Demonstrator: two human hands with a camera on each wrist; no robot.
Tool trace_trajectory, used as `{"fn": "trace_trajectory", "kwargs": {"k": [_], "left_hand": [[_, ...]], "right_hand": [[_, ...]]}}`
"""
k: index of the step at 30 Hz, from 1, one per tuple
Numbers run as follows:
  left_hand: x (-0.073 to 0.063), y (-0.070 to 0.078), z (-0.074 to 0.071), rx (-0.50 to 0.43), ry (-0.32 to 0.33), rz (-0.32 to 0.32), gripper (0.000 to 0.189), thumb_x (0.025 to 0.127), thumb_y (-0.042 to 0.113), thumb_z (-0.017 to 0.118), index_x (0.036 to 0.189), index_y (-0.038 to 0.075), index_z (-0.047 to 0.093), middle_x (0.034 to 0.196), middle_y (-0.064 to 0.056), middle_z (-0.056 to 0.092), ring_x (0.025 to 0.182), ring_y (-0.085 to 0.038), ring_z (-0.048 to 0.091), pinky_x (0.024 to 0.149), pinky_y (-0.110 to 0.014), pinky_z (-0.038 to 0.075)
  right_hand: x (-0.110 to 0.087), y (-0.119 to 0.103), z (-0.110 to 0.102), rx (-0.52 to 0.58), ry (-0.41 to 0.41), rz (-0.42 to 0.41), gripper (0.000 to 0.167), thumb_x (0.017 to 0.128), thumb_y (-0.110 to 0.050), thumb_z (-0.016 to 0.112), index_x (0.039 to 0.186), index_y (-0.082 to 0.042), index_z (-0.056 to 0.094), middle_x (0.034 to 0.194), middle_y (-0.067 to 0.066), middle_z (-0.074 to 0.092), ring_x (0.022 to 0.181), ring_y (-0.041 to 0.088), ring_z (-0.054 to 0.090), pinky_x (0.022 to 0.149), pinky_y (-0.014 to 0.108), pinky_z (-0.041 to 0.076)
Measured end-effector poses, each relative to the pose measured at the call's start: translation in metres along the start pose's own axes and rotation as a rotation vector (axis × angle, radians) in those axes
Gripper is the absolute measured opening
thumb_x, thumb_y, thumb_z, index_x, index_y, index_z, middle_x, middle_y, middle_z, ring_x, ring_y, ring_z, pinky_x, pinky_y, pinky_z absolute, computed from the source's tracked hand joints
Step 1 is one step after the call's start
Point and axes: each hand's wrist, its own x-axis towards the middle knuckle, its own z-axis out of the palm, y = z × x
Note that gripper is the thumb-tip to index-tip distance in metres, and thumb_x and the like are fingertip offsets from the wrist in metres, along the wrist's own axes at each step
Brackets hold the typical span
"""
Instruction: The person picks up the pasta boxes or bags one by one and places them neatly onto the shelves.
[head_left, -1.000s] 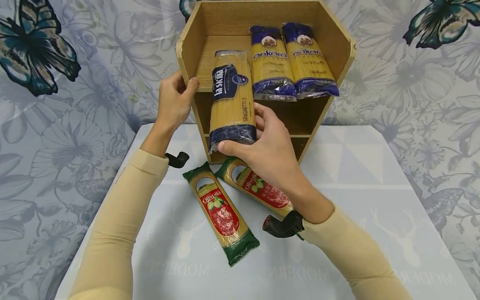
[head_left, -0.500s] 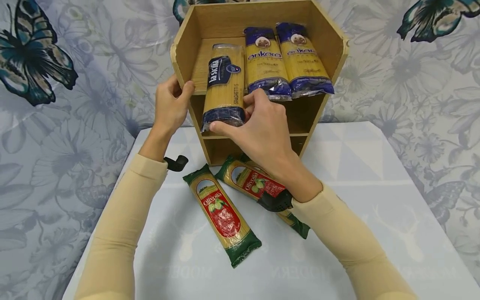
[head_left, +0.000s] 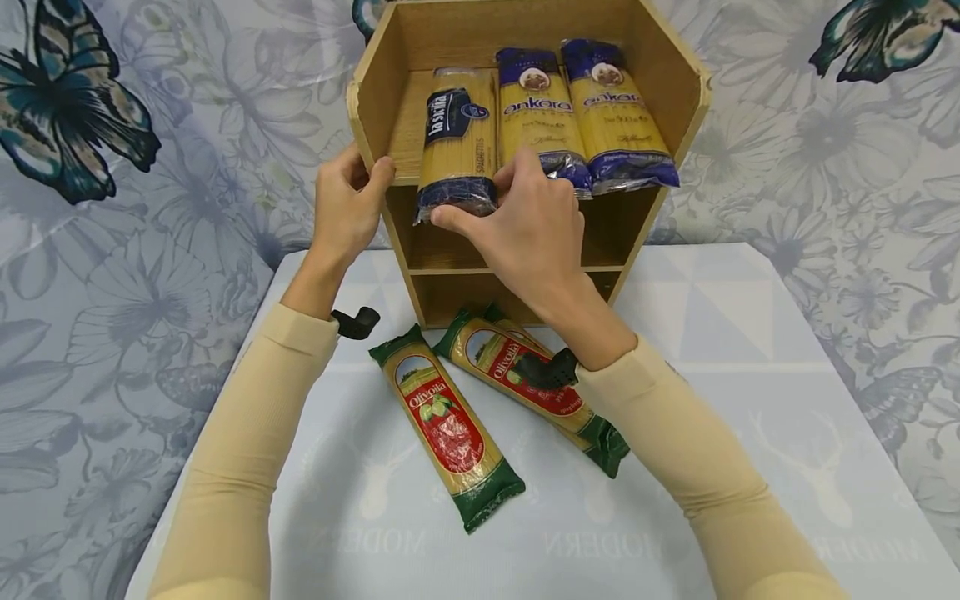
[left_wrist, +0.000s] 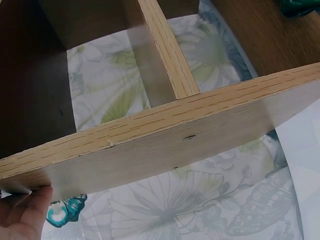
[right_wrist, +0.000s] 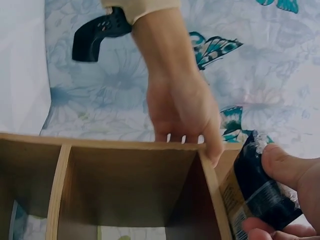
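Note:
My right hand [head_left: 536, 237] holds the lower end of a La Sicilia spaghetti packet [head_left: 459, 133], thumb on its near end and fingers at its right side. The packet lies on the top level of a wooden shelf unit [head_left: 671, 92], its dark blue end jutting over the front edge. In the right wrist view, the thumb presses the packet's dark end [right_wrist: 265, 195]. My left hand [head_left: 347, 204] grips the unit's left side panel, thumb near the front edge and fingers on the outside. Only part of the left hand [left_wrist: 25, 215] shows in the left wrist view.
Two Ankara pasta packets [head_left: 542, 117] lie side by side to the right on the top level. On the white table [head_left: 705, 467], one Olivoila packet [head_left: 453, 425] lies apart. Another Olivoila packet [head_left: 480, 354] rests over a third, mostly hidden one. A lower compartment [head_left: 450, 242] opens below.
My right hand has pushed the spaghetti packet back and up onto the top level, beside the Ankara packets. The left hand has kept its grip on the side panel.

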Motion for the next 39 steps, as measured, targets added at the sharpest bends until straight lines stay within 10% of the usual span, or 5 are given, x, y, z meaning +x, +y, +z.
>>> {"fn": "trace_trajectory", "kwargs": {"k": [39], "left_hand": [[0.004,-0.005,0.001,-0.008,0.018,-0.013,0.029,0.099,0.011,0.057,0.122,-0.003,0.069,0.106,-0.012,0.072,0.090,-0.011,0.065,0.084,-0.024,0.050]], "right_hand": [[0.031,0.020,0.024,-0.070,0.164,0.012,0.068,0.074,-0.062,0.081,0.100,-0.002,0.061,0.081,0.013,0.069,0.073,0.025,0.066,0.061,0.034,0.047]]}}
